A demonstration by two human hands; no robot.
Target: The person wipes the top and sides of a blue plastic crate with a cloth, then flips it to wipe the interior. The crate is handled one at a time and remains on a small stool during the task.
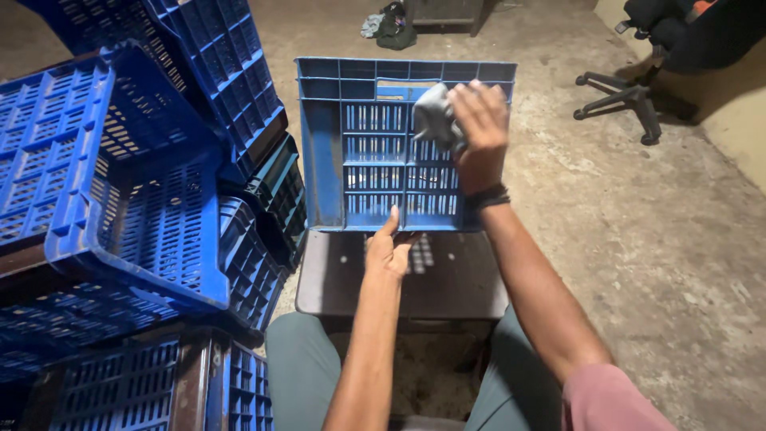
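**Head view: crate balanced on edge while a cloth works its slats**

Head camera looks down on a blue slatted crate [375, 148] standing on its side at the far edge of a dark stool-like worktop [447, 279], open mouth facing the person. The right hand [479, 120] is closed around a grey cloth [435, 120], pressing it against the crate's slotted base near the upper rim. The left hand [389, 251] is open, fingers extended, its tips touching the crate's lower edge.

Risks, as a judgement: the crate rests on a narrow side wall, so a firm push from the cloth could tip it away off the worktop, since the left hand only steadies the bottom lightly. The cloth could also snag in the slots.

Nothing shows inside the crate; only slats and ribs are visible. Left of the crate, a stack of blue crates [120, 199] leans at odd angles, with a darker teal crate [279, 199] wedged among them; none visibly holds anything. Beyond the crate lies a heap of rags [391, 24] on the concrete floor [638, 223], and to its right stands an office chair base [626, 100].
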